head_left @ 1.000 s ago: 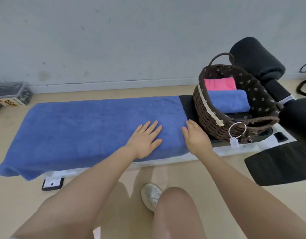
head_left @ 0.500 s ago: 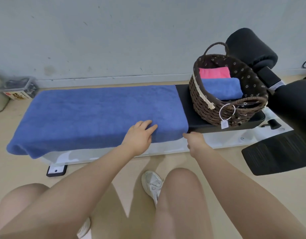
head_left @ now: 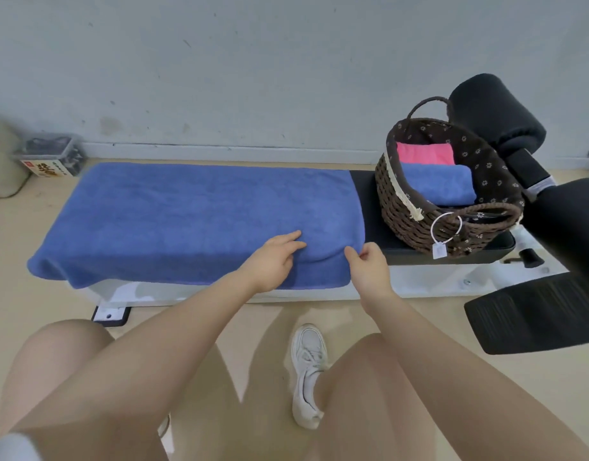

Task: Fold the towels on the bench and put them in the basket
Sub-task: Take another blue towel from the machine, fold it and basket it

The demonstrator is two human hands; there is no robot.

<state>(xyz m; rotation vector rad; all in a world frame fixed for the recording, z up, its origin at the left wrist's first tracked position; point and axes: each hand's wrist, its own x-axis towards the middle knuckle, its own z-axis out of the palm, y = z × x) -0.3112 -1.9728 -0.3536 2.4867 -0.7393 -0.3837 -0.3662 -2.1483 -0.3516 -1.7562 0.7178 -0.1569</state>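
Note:
A large blue towel (head_left: 193, 214) lies spread flat over the left part of the black bench (head_left: 372, 207), its near edge hanging over the front. My left hand (head_left: 273, 257) rests on the towel's near right part, fingers curled into the cloth. My right hand (head_left: 366, 267) pinches the towel's near right corner, and the cloth bulges up between my hands. A brown wicker basket (head_left: 406, 214) stands on the bench's right end. It holds a folded blue towel (head_left: 439, 184) and a folded pink towel (head_left: 424, 154).
A grey wall runs behind the bench. A clear box (head_left: 52, 156) sits on the floor at far left. Black padded rollers (head_left: 495, 111) and a black mesh panel (head_left: 539, 314) are at the right. My knees and a white shoe (head_left: 308, 367) are below.
Both hands slid back from the flat top of the towel to its near right edge. They now take hold of the cloth, which has puckered up between them.

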